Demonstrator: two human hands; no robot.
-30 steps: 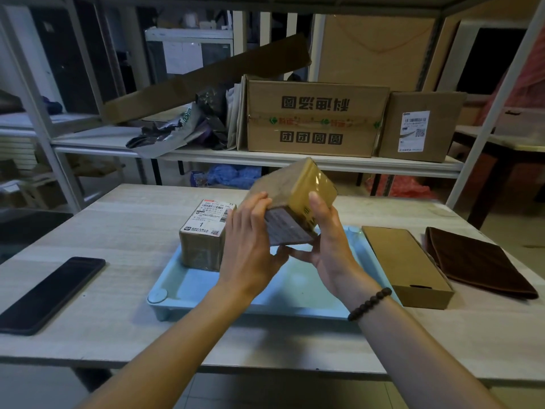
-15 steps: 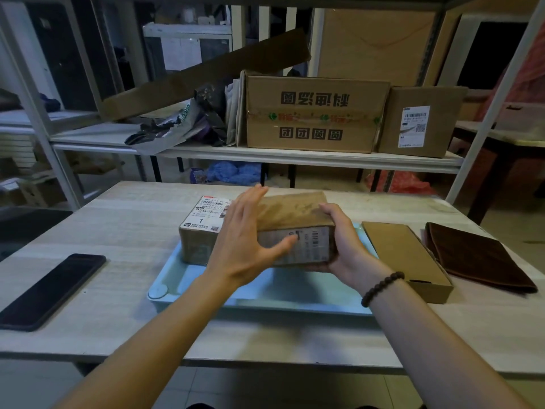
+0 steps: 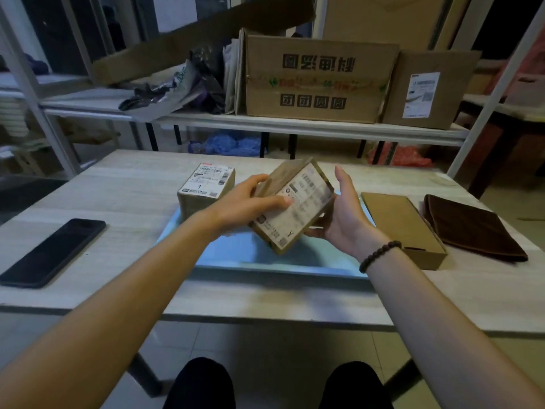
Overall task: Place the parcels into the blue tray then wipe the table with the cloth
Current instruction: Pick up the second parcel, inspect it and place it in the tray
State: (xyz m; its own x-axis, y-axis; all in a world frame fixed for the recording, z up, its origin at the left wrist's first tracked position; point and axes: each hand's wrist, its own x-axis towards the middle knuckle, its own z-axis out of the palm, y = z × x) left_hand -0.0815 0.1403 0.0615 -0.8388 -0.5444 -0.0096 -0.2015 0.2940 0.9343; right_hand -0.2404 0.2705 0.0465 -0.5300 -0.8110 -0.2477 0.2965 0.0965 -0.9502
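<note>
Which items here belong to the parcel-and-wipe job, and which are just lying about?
Job: held parcel, labelled parcel in the blue tray, flat carton beside it, brown cloth, table.
Lying about: black phone, shelf cartons, crumpled bags.

Light blue tray (image 3: 236, 252); brown parcel (image 3: 298, 214), white printed label (text blurred); dark brown cloth (image 3: 472, 228) at 3 o'clock; black phone (image 3: 53, 252) at 9 o'clock; pale wood-grain table (image 3: 118, 187).
</note>
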